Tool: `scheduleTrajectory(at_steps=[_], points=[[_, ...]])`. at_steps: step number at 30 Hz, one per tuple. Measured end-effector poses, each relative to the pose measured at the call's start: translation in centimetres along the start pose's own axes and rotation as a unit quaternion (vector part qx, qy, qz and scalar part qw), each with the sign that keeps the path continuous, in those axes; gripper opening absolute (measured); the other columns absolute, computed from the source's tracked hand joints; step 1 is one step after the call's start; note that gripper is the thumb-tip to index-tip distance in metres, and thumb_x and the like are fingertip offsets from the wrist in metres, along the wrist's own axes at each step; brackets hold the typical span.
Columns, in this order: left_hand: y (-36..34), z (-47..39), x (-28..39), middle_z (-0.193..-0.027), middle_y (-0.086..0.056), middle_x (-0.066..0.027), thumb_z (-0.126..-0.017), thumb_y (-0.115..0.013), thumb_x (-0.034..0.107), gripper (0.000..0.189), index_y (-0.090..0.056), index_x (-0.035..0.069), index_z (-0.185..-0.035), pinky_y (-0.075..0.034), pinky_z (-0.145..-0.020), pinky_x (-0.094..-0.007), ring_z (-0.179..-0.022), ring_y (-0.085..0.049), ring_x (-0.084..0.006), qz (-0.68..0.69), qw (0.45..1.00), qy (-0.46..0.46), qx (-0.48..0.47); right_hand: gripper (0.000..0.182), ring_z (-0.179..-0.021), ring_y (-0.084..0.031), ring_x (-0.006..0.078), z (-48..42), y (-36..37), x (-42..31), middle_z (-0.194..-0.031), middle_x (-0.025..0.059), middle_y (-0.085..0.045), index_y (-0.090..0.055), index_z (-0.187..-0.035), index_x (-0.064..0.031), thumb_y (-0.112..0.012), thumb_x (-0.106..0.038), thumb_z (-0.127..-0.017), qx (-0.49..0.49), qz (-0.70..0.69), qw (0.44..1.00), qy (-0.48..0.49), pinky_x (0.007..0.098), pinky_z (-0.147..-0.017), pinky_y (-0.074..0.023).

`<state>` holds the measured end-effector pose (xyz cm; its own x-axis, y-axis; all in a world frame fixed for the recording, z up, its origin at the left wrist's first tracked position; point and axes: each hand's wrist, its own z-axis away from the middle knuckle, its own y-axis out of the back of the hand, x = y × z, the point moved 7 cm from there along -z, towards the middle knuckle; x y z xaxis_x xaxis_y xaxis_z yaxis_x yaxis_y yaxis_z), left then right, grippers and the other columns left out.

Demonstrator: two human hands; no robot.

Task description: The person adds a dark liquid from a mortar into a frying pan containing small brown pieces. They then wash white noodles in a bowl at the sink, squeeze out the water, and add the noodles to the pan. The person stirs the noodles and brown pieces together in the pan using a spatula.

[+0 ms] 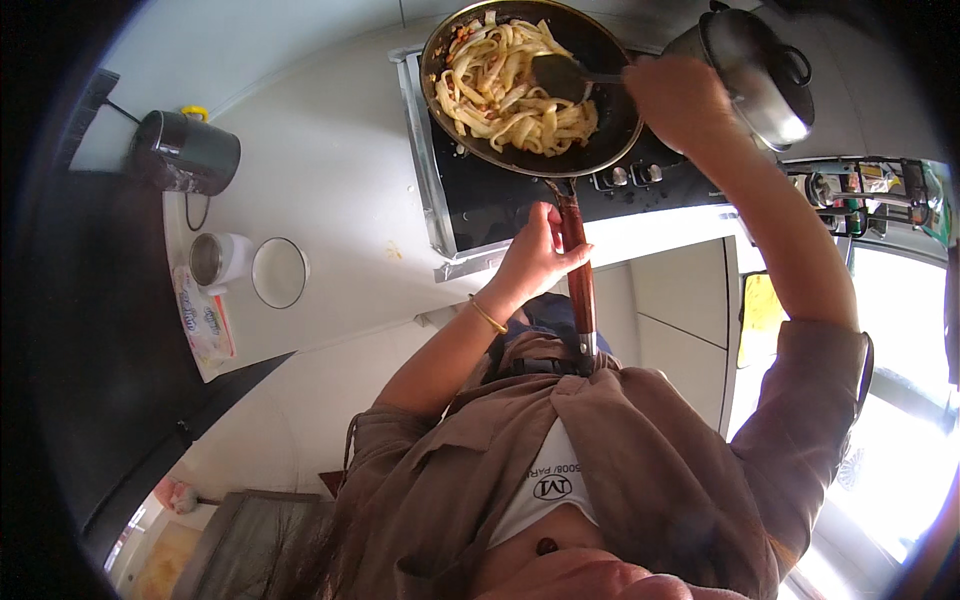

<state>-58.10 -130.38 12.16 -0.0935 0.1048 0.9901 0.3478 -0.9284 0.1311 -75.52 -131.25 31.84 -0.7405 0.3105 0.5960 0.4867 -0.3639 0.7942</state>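
A dark frying pan on the black cooktop holds wide pale noodles with small reddish bits among them. My left hand holds the pan's reddish-brown wooden handle, the thumb lying across it. Over the pan's right rim, my right hand is closed around the handle of a dark spatula, whose blade rests on the noodles. The end of that handle is hidden in my hand.
A lidded metal pot stands right of the pan. Two control knobs are near the cooktop's front. On the left counter are a dark electric kettle, a white enamel bowl or mug, a white cup and a soft packet.
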Motion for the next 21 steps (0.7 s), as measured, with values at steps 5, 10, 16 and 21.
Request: scheduleTrajectory(at_steps=[5, 10, 16, 21], points=[[0.0, 0.1, 0.0, -0.077, -0.058, -0.0101, -0.077, -0.082, 0.037, 0.063, -0.040, 0.001, -0.106, -0.051, -0.063, -0.0343, -0.065, -0.059, -0.0222, 0.017, 1.000, -0.011, 0.013, 0.020, -0.077, -0.071, 0.0320, 0.7, -4.1, 7.5, -0.082, 0.0160, -0.071, -0.072, -0.083, -0.0067, -0.060, -0.023, -0.087, -0.026, 0.030, 0.999, -0.028, 0.0438, -0.065, -0.0567], [-0.1, 0.2, 0.4, -0.088, -0.059, -0.0116, -0.080, -0.081, 0.033, 0.060, -0.039, 0.000, -0.107, -0.051, -0.069, -0.0333, -0.075, -0.061, -0.0200, 0.001, 0.999, 0.035, -0.022, 0.025, -0.093, -0.069, 0.0323, 0.4, -12.8, 5.0, -0.096, 0.0092, -0.072, -0.072, -0.103, -0.0193, -0.058, -0.037, -0.092, -0.215, -0.164, 0.962, -0.031, 0.0457, -0.079, -0.0557], [0.1, 0.4, 0.6, -0.094, -0.056, -0.0113, -0.081, -0.081, 0.032, 0.060, -0.039, 0.000, -0.108, -0.050, -0.075, -0.0316, -0.081, -0.057, -0.0178, -0.011, 0.999, 0.041, -0.034, 0.030, -0.109, -0.065, 0.0273, 0.3, -9.8, 1.5, -0.116, 0.0016, -0.069, -0.069, -0.117, -0.0314, -0.052, -0.045, -0.095, -0.143, -0.288, 0.936, -0.140, 0.0445, -0.093, -0.0524], [0.1, 0.3, -0.2, -0.084, -0.060, -0.0123, -0.078, -0.081, 0.038, 0.065, -0.038, 0.001, -0.108, -0.052, -0.067, -0.0356, -0.073, -0.062, -0.0243, -0.025, 0.999, 0.020, 0.001, 0.032, -0.103, -0.067, 0.0277, -0.3, -4.2, 3.0, -0.113, 0.0025, -0.070, -0.068, -0.119, -0.0299, -0.052, -0.045, -0.096, -0.101, -0.252, 0.960, -0.062, 0.0451, -0.089, -0.0539]])
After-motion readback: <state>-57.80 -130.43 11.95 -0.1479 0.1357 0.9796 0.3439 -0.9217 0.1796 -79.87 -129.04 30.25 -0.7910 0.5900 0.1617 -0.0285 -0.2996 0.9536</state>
